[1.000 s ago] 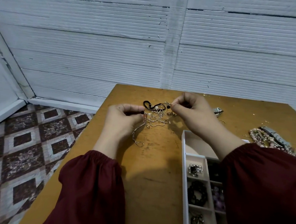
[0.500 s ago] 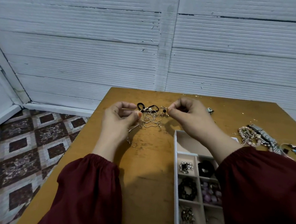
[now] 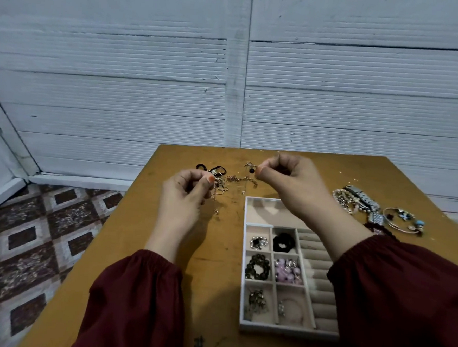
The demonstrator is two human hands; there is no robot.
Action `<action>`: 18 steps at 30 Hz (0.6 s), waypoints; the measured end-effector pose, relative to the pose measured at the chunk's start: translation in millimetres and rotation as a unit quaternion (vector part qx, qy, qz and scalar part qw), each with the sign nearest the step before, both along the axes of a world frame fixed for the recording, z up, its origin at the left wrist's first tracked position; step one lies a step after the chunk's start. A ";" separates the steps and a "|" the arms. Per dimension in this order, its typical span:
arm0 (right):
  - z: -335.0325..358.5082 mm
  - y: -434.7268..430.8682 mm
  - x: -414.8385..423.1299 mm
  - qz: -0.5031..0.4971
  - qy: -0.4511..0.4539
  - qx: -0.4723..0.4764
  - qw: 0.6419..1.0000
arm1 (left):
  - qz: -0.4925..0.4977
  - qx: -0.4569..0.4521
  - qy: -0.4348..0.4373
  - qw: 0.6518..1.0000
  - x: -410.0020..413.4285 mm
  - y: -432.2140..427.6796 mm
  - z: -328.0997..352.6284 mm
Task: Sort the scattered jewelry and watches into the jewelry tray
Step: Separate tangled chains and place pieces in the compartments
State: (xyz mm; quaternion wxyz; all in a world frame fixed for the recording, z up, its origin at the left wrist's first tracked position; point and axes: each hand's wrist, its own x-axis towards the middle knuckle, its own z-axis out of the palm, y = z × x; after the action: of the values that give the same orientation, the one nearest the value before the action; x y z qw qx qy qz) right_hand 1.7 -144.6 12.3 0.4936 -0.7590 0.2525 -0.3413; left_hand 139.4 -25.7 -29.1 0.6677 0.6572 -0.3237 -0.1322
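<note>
left grip (image 3: 185,194) clamped on chain tangle (image 3: 235,178) | right grip (image 3: 295,183) pinching its other end | tangle strung between both, over desk (image 3: 217,253)

We list: tangled chains (image 3: 233,179), stretched beyond the white jewelry tray (image 3: 279,330), which is partly filled; watch (image 3: 362,195) and bracelets (image 3: 342,199) heaped right.

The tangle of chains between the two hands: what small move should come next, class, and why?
Probably draw the right hand gently away from the left hand, since each pinches part of the tangle and thin chains stretch between them; a freed piece could then go into the tray.
</note>
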 end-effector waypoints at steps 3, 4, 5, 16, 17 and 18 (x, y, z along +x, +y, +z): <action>5.5 9.5 -15.2 -0.004 -0.013 0.006 1.000 | 0.004 0.005 -0.010 1.000 -15.2 6.2 5.0; 7.2 12.7 -20.5 -0.006 -0.016 0.007 1.000 | 0.004 0.000 -0.010 1.000 -21.3 8.6 7.8; 8.9 15.9 -26.0 -0.008 -0.020 0.009 1.000 | 0.004 -0.006 -0.011 1.000 -27.6 10.9 10.9; 10.2 49.2 -86.0 -0.035 -0.061 0.025 0.997 | -0.011 -0.013 -0.046 0.999 -82.5 36.2 21.6; 8.6 51.8 -91.2 -0.037 -0.063 0.024 0.997 | -0.013 -0.009 -0.047 0.999 -87.0 38.3 21.2; 6.9 54.4 -96.1 -0.039 -0.066 0.023 0.997 | -0.015 -0.004 -0.048 0.999 -91.0 40.3 20.2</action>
State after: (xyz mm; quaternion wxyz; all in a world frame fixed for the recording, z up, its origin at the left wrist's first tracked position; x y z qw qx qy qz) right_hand -94.4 -90.2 19.1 0.5130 -0.7128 0.2571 -0.4034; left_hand 48.5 14.6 -8.9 0.6524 0.6548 -0.3656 -0.1092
